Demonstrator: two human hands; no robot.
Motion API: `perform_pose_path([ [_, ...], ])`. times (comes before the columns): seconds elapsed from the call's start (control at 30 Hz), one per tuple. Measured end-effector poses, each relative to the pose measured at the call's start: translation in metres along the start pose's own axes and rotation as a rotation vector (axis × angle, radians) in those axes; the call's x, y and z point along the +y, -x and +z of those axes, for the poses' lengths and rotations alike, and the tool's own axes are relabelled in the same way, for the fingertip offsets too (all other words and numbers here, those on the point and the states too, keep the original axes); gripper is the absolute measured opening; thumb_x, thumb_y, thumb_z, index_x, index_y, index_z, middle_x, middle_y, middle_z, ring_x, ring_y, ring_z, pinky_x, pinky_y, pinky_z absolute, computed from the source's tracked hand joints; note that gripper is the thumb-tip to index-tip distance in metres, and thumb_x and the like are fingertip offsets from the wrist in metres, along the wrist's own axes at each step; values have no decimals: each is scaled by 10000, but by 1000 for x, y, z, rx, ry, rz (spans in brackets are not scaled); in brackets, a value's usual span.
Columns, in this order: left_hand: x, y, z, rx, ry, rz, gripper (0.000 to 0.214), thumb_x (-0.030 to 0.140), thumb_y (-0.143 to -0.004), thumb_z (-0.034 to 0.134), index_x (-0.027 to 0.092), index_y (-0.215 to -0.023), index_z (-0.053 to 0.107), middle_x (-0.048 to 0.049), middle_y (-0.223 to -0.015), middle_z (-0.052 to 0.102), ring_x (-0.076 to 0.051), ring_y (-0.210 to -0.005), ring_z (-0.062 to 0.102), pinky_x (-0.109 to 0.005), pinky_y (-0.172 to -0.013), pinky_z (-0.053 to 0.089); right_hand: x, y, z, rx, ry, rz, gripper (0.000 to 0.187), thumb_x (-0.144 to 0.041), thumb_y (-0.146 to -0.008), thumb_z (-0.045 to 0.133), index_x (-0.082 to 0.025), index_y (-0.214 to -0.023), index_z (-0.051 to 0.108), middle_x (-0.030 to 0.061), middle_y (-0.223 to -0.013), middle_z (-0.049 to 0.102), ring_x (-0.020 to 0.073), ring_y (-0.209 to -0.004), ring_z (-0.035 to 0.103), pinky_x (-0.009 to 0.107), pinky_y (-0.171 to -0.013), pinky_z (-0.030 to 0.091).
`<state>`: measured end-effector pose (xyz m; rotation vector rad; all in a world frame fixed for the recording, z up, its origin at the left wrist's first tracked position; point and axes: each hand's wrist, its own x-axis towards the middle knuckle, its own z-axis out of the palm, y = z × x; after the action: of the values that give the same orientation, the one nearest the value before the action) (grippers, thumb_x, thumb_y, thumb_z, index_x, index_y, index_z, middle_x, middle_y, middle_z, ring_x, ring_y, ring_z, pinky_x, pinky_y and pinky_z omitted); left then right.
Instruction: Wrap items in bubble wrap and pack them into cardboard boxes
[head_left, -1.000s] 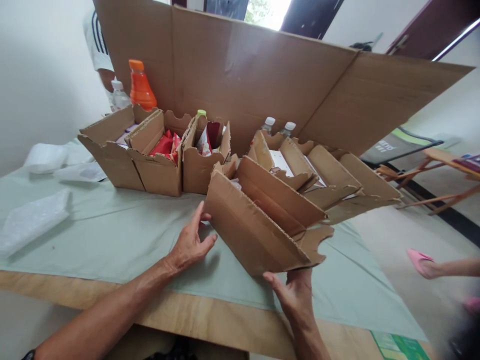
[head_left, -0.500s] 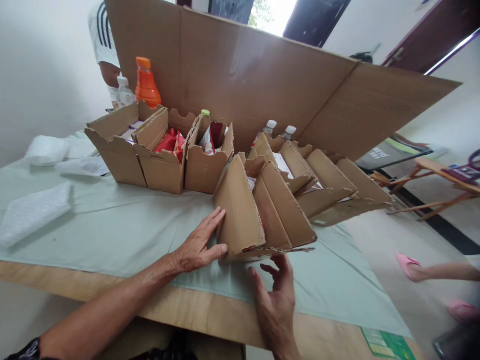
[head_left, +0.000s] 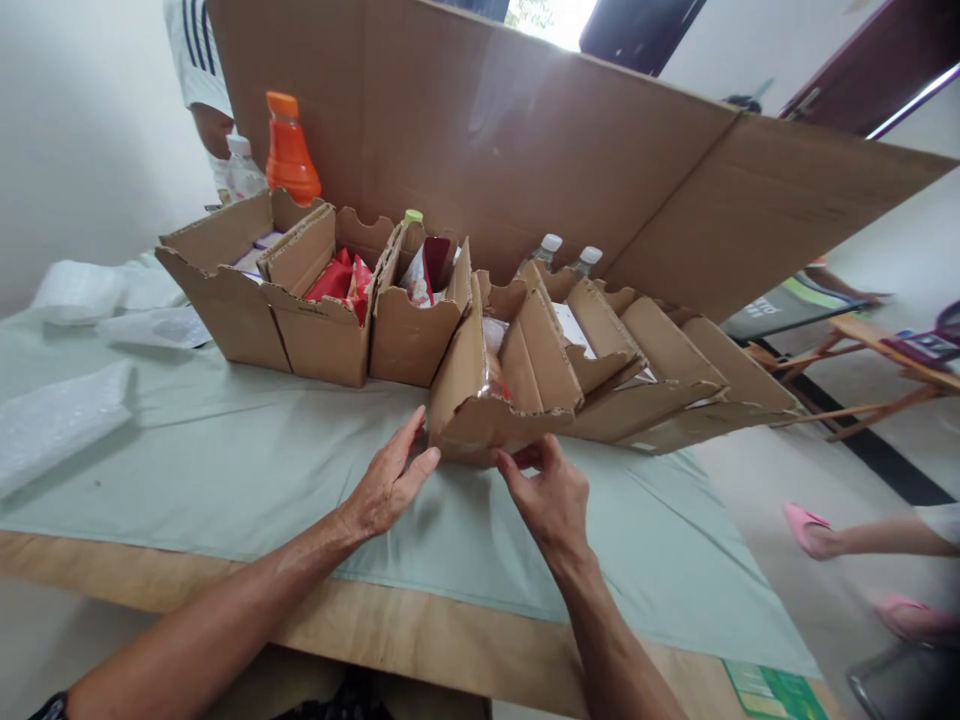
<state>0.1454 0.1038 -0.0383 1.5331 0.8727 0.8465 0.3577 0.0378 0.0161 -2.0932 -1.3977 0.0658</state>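
Note:
A brown cardboard box (head_left: 499, 430) with a scalloped front edge stands in front of me, a clear wrapper and something red showing inside. My left hand (head_left: 386, 485) is by its lower left corner, fingers stretched out and thumb apart; whether they touch the cardboard I cannot tell. At the bottom front edge, my right hand (head_left: 551, 490) has its thumb and curled fingers against the box. Close on the left is another cardboard box (head_left: 412, 340) with a patterned packet (head_left: 427, 270). Tilted cardboard boxes (head_left: 660, 390) adjoin on the right.
More boxes (head_left: 225, 315) stand left, one holding red packets (head_left: 341, 280). Behind are an orange bottle (head_left: 291, 155), clear bottles (head_left: 551, 245) and a tall cardboard panel (head_left: 525, 140). Bubble wrap (head_left: 67, 420) lies left on the green cloth (head_left: 262, 450). People are partly visible beyond.
The front box has moved back from me into line with the others, and its front face now shows more. My right hand has followed it forward; my left stays near its corner.

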Motion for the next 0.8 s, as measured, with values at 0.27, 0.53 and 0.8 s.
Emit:
perform_pose_path([
  [0.27,7,1,-3,-9,-27,-30,784,535,-937,567,160,-1593,355,-216,-1569,497,-349,-1385,556,-562,-1130,465,-31,-70,20,-83,394,173,361,-540,-970,593,-194,-989,695,130,-895,786,301,-864,747,333,-705,434],
  [0.53,13,3,-5,-8,-68,-56,758,488,-899,601,152,-1552,414,-223,-1493,548,-357,-1320,595,-530,-1034,540,-21,-32,32,-162,94,-143,286,-418,-982,557,-209,-1100,711,91,-940,775,244,-843,726,340,-780,512],
  [0.8,6,-1,-5,21,-112,0,727,403,-842,641,146,-1500,467,-210,-1438,588,-325,-1277,623,-519,-1050,535,-20,-51,60,-163,-142,-233,560,-291,-872,603,-178,-1418,546,169,-1373,632,287,-1115,672,453,-978,549],
])
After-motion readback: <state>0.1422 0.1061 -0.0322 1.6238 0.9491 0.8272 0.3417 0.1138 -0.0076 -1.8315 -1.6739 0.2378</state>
